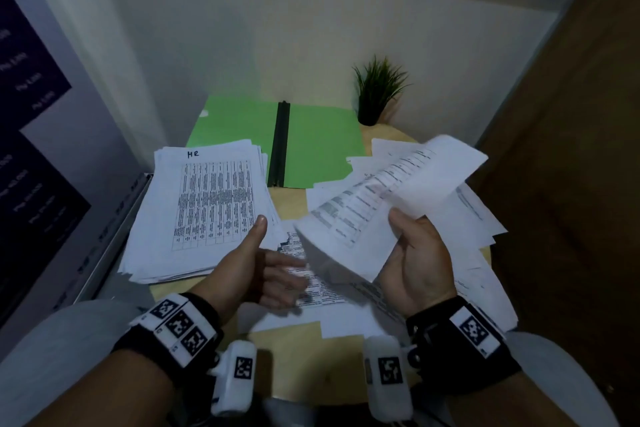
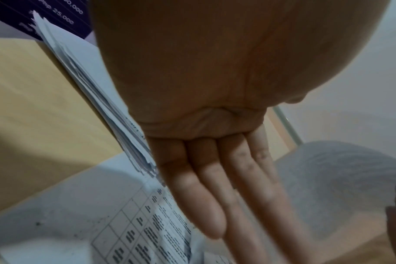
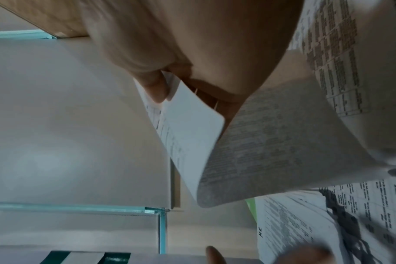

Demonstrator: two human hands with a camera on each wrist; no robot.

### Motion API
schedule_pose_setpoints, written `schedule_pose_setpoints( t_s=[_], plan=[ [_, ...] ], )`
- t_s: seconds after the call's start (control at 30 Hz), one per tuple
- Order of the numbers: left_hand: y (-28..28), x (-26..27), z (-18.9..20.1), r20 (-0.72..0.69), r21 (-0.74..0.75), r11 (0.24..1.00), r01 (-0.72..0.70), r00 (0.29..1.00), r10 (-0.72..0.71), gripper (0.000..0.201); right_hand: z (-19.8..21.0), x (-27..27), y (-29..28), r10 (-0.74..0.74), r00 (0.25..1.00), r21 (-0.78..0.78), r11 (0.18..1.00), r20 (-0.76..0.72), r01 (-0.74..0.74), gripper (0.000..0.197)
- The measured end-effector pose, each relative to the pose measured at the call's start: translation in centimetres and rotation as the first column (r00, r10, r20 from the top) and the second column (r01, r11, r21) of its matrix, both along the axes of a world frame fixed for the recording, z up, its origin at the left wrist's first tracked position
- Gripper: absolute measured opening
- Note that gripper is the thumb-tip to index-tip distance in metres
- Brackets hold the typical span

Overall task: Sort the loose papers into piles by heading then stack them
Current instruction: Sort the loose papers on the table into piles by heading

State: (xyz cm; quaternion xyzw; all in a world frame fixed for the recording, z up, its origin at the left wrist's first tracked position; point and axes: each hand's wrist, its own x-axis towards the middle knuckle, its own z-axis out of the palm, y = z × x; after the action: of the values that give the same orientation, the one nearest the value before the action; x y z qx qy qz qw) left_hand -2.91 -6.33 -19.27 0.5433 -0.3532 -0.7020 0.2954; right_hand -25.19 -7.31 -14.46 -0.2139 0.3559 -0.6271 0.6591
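Two hands work above the tabletop (image 1: 298, 333): the right hand (image 1: 417, 263) pinches a curled printed sheet (image 1: 388, 204) between thumb and fingers, while the left hand (image 1: 258, 267) hovers with fingers straight, holding nothing. Beyond the left hand lies the stack headed "HR" (image 1: 204, 208); loose table-printed papers (image 1: 481, 274) spread under and beside the right hand.

"HR" pile (image 1: 204, 208) left, loose papers (image 1: 478, 218) right, curled sheet (image 1: 388, 198) aloft
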Motion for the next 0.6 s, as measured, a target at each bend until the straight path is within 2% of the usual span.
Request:
schedule_pose_setpoints(
  t_s=[0.1,0.2,0.27,0.33,0.37,0.4,0.47,0.5,0.53,0.6],
  plan=[
    [-0.4,-0.5,-0.1,-0.09,-0.087,0.993,-0.079,0.993,0.071,0.086,-0.1,1.3,0.8,0.127,0.992,-0.055,0.99,0.008,-0.126,0.035],
    [-0.8,-0.5,0.4,-0.156,-0.238,0.94,-0.246,0.964,0.213,0.055,-1.5,2.2,1.1,0.243,0.959,-0.015,0.969,-0.147,-0.248,0.037],
    [-1.3,0.2,0.9,-0.165,-0.326,0.866,-0.379,0.925,0.343,0.034,-3.3,2.4,0.7,0.323,0.882,0.06,0.945,-0.344,-0.323,0.03],
    [-1.7,1.2,1.2,-0.177,-0.377,0.785,-0.492,0.87,0.46,0.031,-5.4,2.0,0.0,0.403,0.757,0.127,0.909,-0.515,-0.397,0.025],
    [-1.8,1.8,1.4,-0.155,-0.41,0.75,-0.519,0.85,0.503,0.032,-6.3,1.7,-0.5,0.436,0.666,0.159,0.886,-0.606,-0.435,0.026],
    [-1.9,2.4,1.6,-0.113,-0.452,0.719,-0.528,0.833,0.541,0.032,-7.3,1.3,-1.2,0.456,0.533,0.202,0.861,-0.713,-0.467,0.03],
    [-2.0,3.6,1.7,-0.006,-0.539,0.683,-0.493,0.813,0.583,0.032,-9.0,0.3,-2.4,0.427,0.143,0.327,0.833,-0.893,-0.446,0.047],
    [-2.2,4.3,1.6,0.029,-0.563,0.676,-0.476,0.806,0.591,0.033,-9.9,-0.2,-2.8,0.38,-0.048,0.367,0.84,-0.924,-0.399,0.057],
    [-2.3,4.9,1.5,0.051,-0.576,0.675,-0.462,0.803,0.594,0.037,-10.8,-0.6,-3.1,0.333,-0.186,0.38,0.851,-0.924,-0.364,0.067],
    [-2.4,5.9,1.4,0.052,-0.583,0.68,-0.445,0.815,0.578,0.046,-12.4,-1.0,-3.2,0.276,-0.352,0.398,0.851,-0.894,-0.343,0.082]
  ],
)
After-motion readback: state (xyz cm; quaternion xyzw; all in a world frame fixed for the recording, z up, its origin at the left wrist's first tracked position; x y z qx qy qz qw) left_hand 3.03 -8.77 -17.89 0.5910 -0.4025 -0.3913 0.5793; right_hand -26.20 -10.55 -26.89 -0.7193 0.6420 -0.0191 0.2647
